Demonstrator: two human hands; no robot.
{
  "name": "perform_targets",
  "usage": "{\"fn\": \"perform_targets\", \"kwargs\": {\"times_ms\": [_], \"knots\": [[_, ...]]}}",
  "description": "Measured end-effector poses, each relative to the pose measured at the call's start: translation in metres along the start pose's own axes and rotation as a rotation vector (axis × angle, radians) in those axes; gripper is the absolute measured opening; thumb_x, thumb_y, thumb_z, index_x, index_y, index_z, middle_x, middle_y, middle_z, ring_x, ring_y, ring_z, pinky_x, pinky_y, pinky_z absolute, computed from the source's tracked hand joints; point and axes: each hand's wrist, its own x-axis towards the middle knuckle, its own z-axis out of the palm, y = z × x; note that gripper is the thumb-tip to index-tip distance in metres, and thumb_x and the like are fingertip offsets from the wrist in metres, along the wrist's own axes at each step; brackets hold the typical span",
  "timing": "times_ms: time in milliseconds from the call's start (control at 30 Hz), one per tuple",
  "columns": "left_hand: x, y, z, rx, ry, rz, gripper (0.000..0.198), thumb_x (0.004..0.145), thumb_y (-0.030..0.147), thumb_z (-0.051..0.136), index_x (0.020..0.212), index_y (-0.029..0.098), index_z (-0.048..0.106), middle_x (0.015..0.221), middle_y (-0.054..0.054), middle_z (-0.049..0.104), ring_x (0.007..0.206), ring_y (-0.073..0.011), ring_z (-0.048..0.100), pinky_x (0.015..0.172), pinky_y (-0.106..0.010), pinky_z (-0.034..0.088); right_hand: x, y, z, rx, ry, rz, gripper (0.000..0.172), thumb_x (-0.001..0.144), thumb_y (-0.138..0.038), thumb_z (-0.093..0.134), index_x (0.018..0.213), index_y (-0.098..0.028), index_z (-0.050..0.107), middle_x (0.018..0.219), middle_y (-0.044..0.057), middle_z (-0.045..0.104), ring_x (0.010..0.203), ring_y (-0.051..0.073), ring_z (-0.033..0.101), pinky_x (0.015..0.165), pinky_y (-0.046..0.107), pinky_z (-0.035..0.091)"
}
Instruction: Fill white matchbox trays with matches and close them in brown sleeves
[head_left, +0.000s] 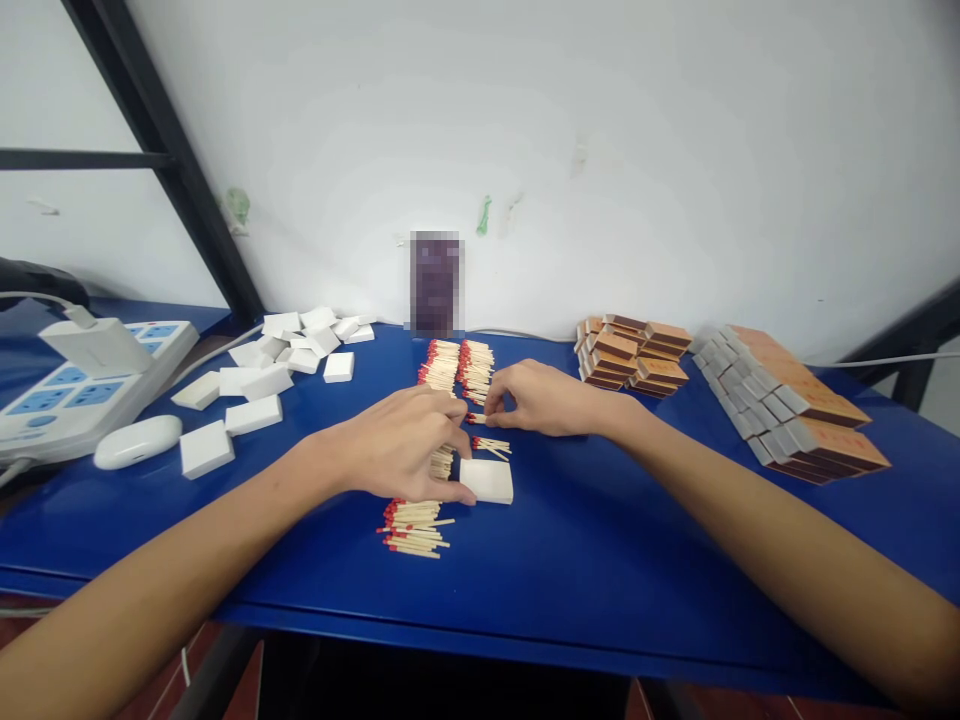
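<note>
My left hand lies over a small pile of red-tipped matches, fingers curled, its thumb pressing against a white inner matchbox tray on the blue table. My right hand pinches matches at the near end of a larger match pile. A few loose matches lie between the hands. Another bundle of matches lies just in front of my left hand.
Several white trays are scattered at the back left. Stacks of orange-brown matchbox sleeves and a long row of them stand at the right. A power strip and a white earbud case sit at the left edge.
</note>
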Motion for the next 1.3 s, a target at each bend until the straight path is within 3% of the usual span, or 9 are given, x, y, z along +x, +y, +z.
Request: {"fn": "perform_targets", "kwargs": {"times_ms": [267, 367, 533, 633, 767, 933, 1300], "knots": [[0.000, 0.000, 0.002, -0.005, -0.004, -0.005, 0.042, 0.076, 0.062, 0.066, 0.093, 0.024, 0.075, 0.078, -0.001, 0.055, 0.072, -0.0155, 0.051, 0.069, -0.030, 0.036, -0.010, -0.009, -0.012, 0.107, -0.148, -0.081, 0.026, 0.084, -0.041, 0.058, 0.078, -0.019, 0.073, 0.073, -0.001, 0.072, 0.062, 0.012, 0.059, 0.061, 0.025, 0.039], [0.000, 0.000, 0.002, -0.009, -0.010, -0.009, 0.042, 0.076, 0.062, 0.066, 0.093, 0.024, 0.075, 0.079, -0.001, 0.055, 0.072, -0.0153, 0.051, 0.070, -0.030, 0.036, -0.011, -0.013, -0.010, 0.059, -0.112, -0.067, 0.028, 0.080, -0.045, 0.062, 0.076, -0.019, 0.069, 0.069, -0.001, 0.068, 0.059, 0.012, 0.054, 0.057, 0.026, 0.035], [0.001, -0.001, 0.001, -0.014, -0.016, -0.006, 0.041, 0.077, 0.061, 0.066, 0.093, 0.024, 0.075, 0.080, -0.001, 0.055, 0.073, -0.0155, 0.052, 0.072, -0.030, 0.036, -0.011, -0.018, -0.009, 0.016, -0.096, -0.004, 0.030, 0.072, -0.048, 0.069, 0.080, -0.019, 0.065, 0.078, 0.001, 0.069, 0.067, 0.014, 0.056, 0.061, 0.027, 0.035], [0.000, -0.001, 0.001, -0.010, -0.013, -0.002, 0.041, 0.077, 0.061, 0.066, 0.093, 0.024, 0.075, 0.079, -0.001, 0.054, 0.074, -0.0155, 0.051, 0.072, -0.030, 0.036, -0.011, -0.019, -0.009, 0.018, -0.111, 0.015, 0.026, 0.074, -0.044, 0.067, 0.075, -0.019, 0.062, 0.075, 0.000, 0.068, 0.064, 0.013, 0.054, 0.063, 0.027, 0.035], [0.000, 0.000, 0.002, -0.003, -0.002, 0.001, 0.042, 0.077, 0.062, 0.065, 0.090, 0.024, 0.075, 0.078, -0.002, 0.054, 0.073, -0.0155, 0.050, 0.071, -0.030, 0.035, -0.008, -0.017, -0.006, 0.113, -0.123, -0.011, 0.018, 0.078, -0.036, 0.063, 0.074, -0.019, 0.062, 0.068, -0.001, 0.066, 0.057, 0.011, 0.052, 0.055, 0.025, 0.034], [0.001, 0.001, 0.001, 0.000, 0.006, 0.010, 0.040, 0.077, 0.060, 0.066, 0.088, 0.023, 0.075, 0.077, -0.001, 0.056, 0.076, -0.0160, 0.050, 0.073, -0.031, 0.036, -0.007, -0.014, -0.004, 0.132, -0.102, -0.051, 0.010, 0.075, -0.028, 0.064, 0.075, -0.019, 0.064, 0.071, -0.001, 0.068, 0.062, 0.012, 0.057, 0.057, 0.023, 0.038], [0.003, 0.003, 0.002, 0.064, 0.027, -0.018, 0.040, 0.077, 0.059, 0.065, 0.091, 0.023, 0.075, 0.079, -0.003, 0.059, 0.075, -0.0174, 0.048, 0.075, -0.032, 0.034, -0.007, -0.016, -0.014, 0.082, -0.152, -0.006, 0.014, 0.080, -0.030, 0.064, 0.078, -0.018, 0.070, 0.070, -0.001, 0.069, 0.064, 0.013, 0.060, 0.061, 0.024, 0.039]]}}
